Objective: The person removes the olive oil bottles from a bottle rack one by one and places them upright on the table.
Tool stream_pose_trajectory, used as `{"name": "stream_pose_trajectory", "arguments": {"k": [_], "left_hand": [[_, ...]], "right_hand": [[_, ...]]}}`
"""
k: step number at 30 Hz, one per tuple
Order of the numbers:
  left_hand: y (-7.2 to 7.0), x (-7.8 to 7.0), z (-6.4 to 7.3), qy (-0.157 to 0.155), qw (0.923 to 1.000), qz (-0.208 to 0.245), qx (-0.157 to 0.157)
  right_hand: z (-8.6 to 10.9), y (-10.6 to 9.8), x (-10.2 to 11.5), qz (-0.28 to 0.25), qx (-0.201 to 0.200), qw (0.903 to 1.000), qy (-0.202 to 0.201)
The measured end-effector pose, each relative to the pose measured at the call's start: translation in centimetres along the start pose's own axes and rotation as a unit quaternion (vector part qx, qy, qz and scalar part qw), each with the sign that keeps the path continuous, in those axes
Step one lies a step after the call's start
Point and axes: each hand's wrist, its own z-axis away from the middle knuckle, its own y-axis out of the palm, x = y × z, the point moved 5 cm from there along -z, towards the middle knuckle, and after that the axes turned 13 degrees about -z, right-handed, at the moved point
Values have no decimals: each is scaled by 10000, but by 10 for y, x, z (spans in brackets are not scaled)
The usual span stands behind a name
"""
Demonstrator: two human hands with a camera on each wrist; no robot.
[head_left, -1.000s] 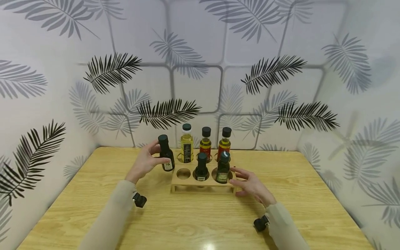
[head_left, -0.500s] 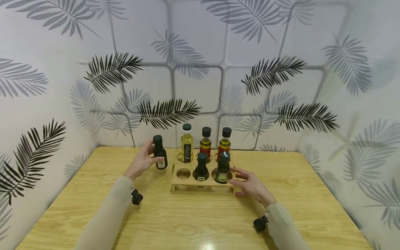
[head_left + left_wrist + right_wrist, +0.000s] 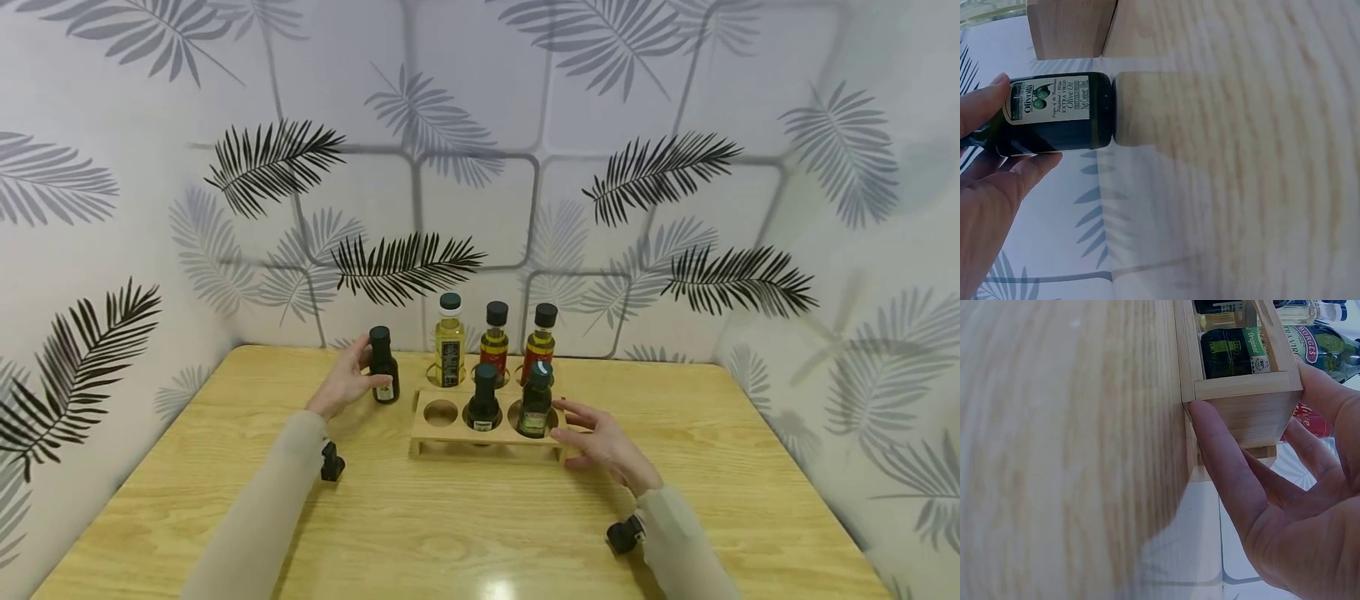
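Note:
In the head view my left hand [image 3: 349, 383] holds a small dark olive oil bottle [image 3: 384, 371] upright, left of the wooden bottle rack [image 3: 465, 439]. The left wrist view shows its "Extra Virgin Olive Oil" label, with thumb and fingers around its upper part and its base right at the tabletop. My right hand [image 3: 603, 442] touches the rack's right end with spread, fairly straight fingers [image 3: 1222, 456]. Beside it in the front row stand a green bottle [image 3: 536, 408] and a dark bottle [image 3: 484, 400]. The front-left hole [image 3: 440, 414] holds no bottle.
A pale yellow oil bottle [image 3: 449, 346] and two red-labelled bottles, one left [image 3: 493, 346] and one right [image 3: 539, 346], fill the rack's back row. The wood-grain table [image 3: 465, 525] ends at a leaf-patterned wall [image 3: 480, 208] behind.
My left hand has carried the olive oil bottle left, away from the rack, and lowered it to the table. The right hand and the rack stay in place.

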Motion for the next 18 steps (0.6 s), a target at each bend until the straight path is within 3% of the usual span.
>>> {"name": "stream_pose_trajectory", "arguments": {"k": [6,13,18], "left_hand": [[2,5,-1,-14,9999,112,3],[4,1,0,186,9996,190,-2],[4,4,1,-110,9999,50,67]], "right_hand": [[-1,0,0,-11,-13,10000,81],[-2,0,3,-3,80,10000,52],[-3,-1,2,-5,33,9999,131]]}}
